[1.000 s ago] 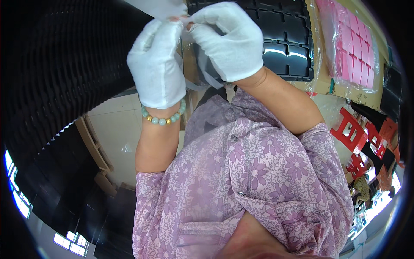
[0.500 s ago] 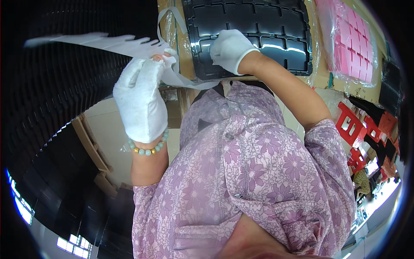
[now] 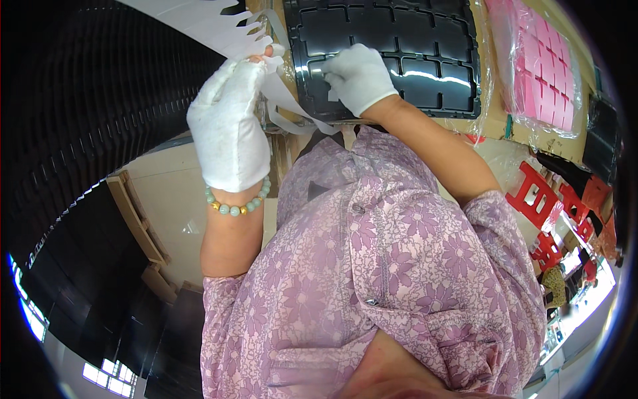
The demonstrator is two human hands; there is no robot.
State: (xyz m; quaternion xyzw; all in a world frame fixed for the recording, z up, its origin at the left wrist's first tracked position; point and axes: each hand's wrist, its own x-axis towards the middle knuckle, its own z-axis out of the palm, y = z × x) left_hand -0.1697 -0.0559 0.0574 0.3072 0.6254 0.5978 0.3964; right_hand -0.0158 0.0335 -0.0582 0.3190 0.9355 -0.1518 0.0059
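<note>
1 wht sheet [image 3: 199, 21] in L hand [image 3: 229, 126], long axis up-L.

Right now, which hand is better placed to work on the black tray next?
Probably the right hand: it is over the black tray, while the left hand is off to its left, holding a white fringed sheet.

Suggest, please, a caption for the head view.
Gloved left hand holds a fringed white sheet; gloved right hand is over a black tray.

A tan surface [image 3: 563, 147] carries a black compartmented tray [image 3: 425, 41] and plastic-wrapped pink pieces [image 3: 543, 73].
</note>
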